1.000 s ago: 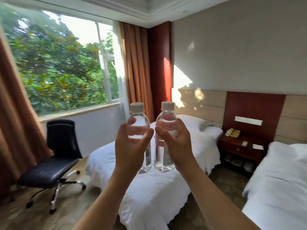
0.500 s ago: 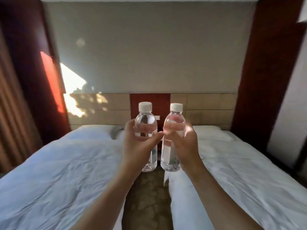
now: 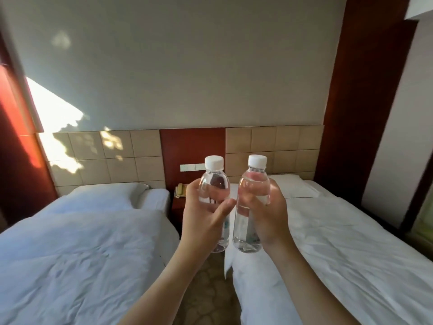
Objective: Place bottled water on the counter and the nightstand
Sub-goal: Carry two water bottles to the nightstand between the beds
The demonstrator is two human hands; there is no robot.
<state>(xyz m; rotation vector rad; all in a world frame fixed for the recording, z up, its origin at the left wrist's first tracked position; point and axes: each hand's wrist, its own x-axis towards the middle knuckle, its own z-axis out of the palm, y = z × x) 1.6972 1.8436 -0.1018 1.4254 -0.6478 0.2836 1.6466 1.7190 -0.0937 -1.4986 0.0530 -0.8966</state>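
Holding two clear water bottles upright, side by side and well clear of any surface, the person stands at the foot of the gap between two beds. Left hand (image 3: 201, 214) is wrapped round the left bottle (image 3: 214, 184), thumb across its front; right hand (image 3: 269, 219) is wrapped round the right bottle (image 3: 251, 202). Both have white caps; the labels are partly covered by fingers, print too small to read. Directly behind the bottles: the dark red nightstand (image 3: 177, 204), mostly hidden by the left hand, a telephone (image 3: 180, 190) on it. White switch plate (image 3: 191, 167) on the red panel above. Left bed (image 3: 82, 242) and right bed (image 3: 339, 242) in rumpled white linen flank a patterned floor strip. Tan tiled headboard (image 3: 274, 148); sunlight patch on the wall at left.
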